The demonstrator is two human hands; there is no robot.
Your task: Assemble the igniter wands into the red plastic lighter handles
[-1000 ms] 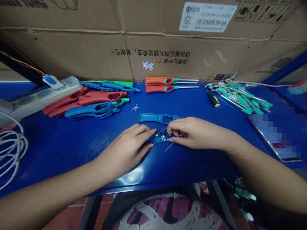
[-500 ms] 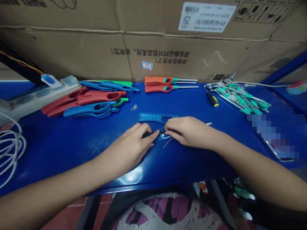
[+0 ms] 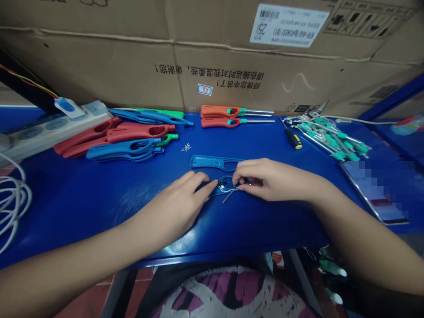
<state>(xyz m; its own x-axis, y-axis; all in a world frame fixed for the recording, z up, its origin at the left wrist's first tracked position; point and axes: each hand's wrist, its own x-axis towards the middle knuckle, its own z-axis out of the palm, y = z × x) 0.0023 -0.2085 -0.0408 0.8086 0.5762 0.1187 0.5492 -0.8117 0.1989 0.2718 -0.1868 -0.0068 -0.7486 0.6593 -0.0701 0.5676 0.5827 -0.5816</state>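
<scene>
A blue lighter casing half [image 3: 215,191] lies on the blue table, with a small black part [image 3: 222,182] and white wires [image 3: 227,189] inside it. My left hand [image 3: 185,196] is closed on the left part of this casing, its thumb and fingertips beside the black part. Over the casing's right end, my right hand [image 3: 261,179] pinches the white wire between thumb and fingers; the exact grip is partly hidden. A thin brown strip [image 3: 229,196] sticks out below the casing. Just behind it rests another blue casing half [image 3: 212,162], partly covered by my right hand.
Red, blue and green lighter casings [image 3: 139,132] are piled at left by a power strip [image 3: 53,126]. Small screws [image 3: 186,147], two orange-red lighters [image 3: 220,122], a screwdriver [image 3: 293,138], metal-tube assemblies [image 3: 334,137] and a phone [image 3: 374,194] lie around. A cardboard box [image 3: 132,57] stands behind.
My right hand has shifted slightly right, away from the black part, uncovering more of the casing and the wires. My left hand stays nearly where it was.
</scene>
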